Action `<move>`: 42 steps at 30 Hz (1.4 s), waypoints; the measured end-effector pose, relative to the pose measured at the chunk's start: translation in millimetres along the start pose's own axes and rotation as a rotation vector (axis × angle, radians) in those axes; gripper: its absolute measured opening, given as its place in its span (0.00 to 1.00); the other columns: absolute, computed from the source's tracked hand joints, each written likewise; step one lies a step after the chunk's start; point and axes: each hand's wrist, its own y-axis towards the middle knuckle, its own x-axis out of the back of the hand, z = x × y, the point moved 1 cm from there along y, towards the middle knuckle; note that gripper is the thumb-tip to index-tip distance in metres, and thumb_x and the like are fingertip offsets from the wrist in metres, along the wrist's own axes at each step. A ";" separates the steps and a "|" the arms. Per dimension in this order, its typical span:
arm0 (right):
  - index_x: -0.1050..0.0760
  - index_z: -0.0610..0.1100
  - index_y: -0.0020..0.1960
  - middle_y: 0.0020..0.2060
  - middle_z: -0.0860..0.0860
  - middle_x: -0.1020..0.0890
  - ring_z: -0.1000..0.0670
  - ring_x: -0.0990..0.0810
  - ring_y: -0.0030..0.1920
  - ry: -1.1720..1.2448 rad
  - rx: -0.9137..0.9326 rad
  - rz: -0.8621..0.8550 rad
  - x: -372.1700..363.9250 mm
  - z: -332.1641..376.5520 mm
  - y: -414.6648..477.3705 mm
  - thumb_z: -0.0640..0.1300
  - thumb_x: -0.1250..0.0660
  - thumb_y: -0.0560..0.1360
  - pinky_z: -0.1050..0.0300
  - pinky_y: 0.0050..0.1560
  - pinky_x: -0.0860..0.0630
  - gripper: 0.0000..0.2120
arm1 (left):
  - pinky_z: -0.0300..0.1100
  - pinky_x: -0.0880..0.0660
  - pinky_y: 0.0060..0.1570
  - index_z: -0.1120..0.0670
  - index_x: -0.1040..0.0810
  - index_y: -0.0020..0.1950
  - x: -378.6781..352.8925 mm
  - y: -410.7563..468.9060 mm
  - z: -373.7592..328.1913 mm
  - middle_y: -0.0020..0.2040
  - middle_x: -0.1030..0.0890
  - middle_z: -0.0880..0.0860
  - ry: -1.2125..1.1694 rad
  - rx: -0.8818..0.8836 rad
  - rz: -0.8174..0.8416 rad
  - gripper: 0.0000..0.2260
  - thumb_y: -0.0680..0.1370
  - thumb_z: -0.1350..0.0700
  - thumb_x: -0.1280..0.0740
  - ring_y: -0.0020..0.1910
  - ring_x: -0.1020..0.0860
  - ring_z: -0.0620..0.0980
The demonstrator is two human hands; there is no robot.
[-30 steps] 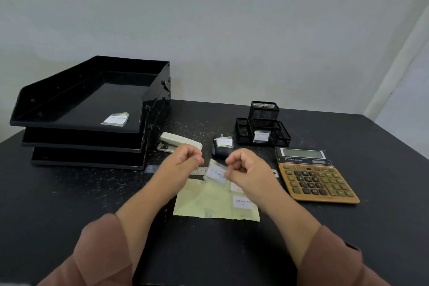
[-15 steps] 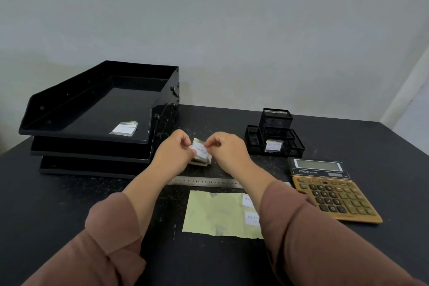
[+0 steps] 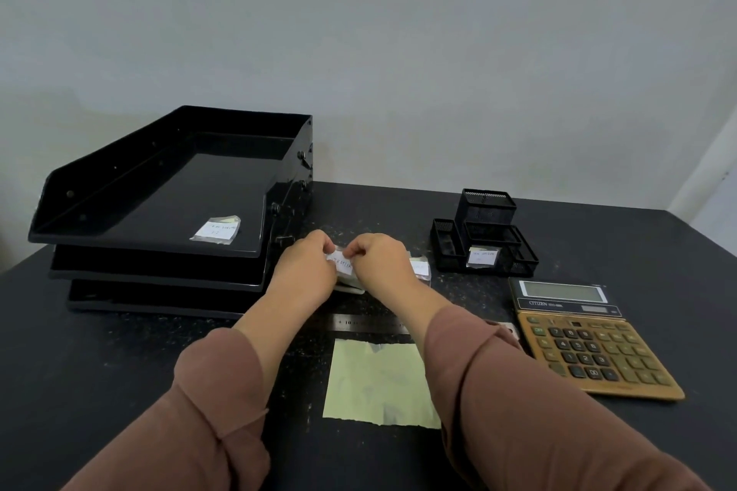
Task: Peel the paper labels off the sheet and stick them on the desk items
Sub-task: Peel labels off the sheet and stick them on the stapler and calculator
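Both hands (image 3: 343, 263) pinching white label (image 3: 343, 265) between them, over stapler (image 3: 351, 287)

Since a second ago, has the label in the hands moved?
Yes. The label went from above the yellow sheet away from the person, past the ruler, toward the paper tray.

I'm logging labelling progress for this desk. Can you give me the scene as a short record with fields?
hands: left hand and right hand pinch one white label over the stapler
already labelled: paper tray, mesh organizer
no label visible: calculator, ruler
backing sheet: flat on the desk, near edge
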 end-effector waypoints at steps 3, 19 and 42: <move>0.19 0.49 0.49 0.53 0.49 0.18 0.48 0.21 0.51 -0.036 0.026 0.006 -1.9 -0.2 1.1 0.35 0.38 0.73 0.60 0.48 0.26 0.14 | 0.38 0.35 0.29 0.48 0.28 0.52 0.3 2.0 -0.2 0.49 0.22 0.52 0.035 -0.008 -0.002 0.08 0.75 0.58 0.37 0.42 0.26 0.49; 0.22 0.42 0.55 0.53 0.41 0.26 0.41 0.27 0.56 -0.130 0.119 0.068 -2.5 0.3 -6.0 0.51 0.36 0.75 0.49 0.55 0.26 0.15 | 0.51 0.26 0.57 0.44 0.31 0.68 21.6 -0.4 -27.7 0.66 0.33 0.55 0.388 0.023 0.299 0.17 0.80 0.56 0.41 0.60 0.28 0.56; 0.25 0.45 0.57 0.53 0.44 0.27 0.41 0.28 0.53 -0.556 0.182 0.184 2.8 -5.3 1.3 0.64 0.45 0.74 0.45 0.53 0.35 0.26 | 0.50 0.26 0.48 0.48 0.30 0.62 25.7 4.2 -25.4 0.55 0.29 0.54 0.799 -0.247 0.399 0.16 0.77 0.62 0.41 0.53 0.26 0.56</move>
